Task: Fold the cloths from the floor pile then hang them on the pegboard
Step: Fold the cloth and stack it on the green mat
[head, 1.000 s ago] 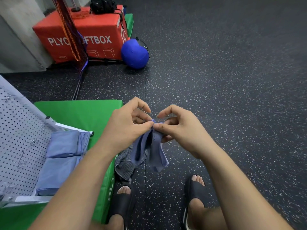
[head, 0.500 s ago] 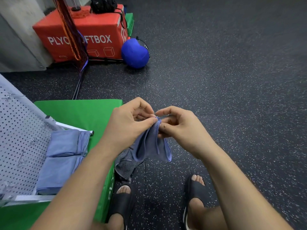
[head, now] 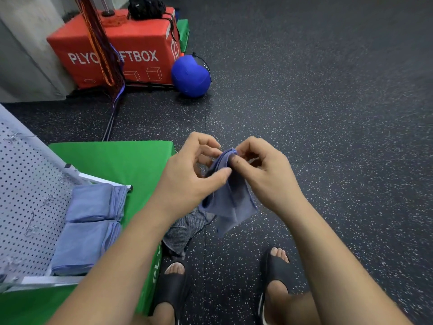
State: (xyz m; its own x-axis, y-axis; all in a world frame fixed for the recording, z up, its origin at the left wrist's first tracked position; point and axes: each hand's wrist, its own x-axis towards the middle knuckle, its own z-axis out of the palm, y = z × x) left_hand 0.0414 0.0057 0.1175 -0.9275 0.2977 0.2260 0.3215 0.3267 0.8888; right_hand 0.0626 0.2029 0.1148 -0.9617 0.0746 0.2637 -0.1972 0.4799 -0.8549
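Observation:
A small blue cloth (head: 230, 202) hangs in the air in front of me, bunched at its top edge. My left hand (head: 192, 177) pinches that edge from the left and my right hand (head: 262, 170) pinches it from the right, fingertips nearly touching. Below them a grey striped cloth (head: 185, 231) lies crumpled on the floor beside the green box. The white pegboard (head: 25, 198) leans at the left, with two folded blue cloths (head: 93, 221) against its lower part.
A green plyo box (head: 117, 165) holds the pegboard. A red soft box (head: 131, 50) with a black bag on top and a blue ball (head: 191, 75) stand at the back left. My feet in black slides (head: 276, 270) are on the speckled black floor.
Both hands have shifted their pinch along the cloth's top edge, and the cloth has spread out wider below them. It hung as a narrow bunch one second ago.

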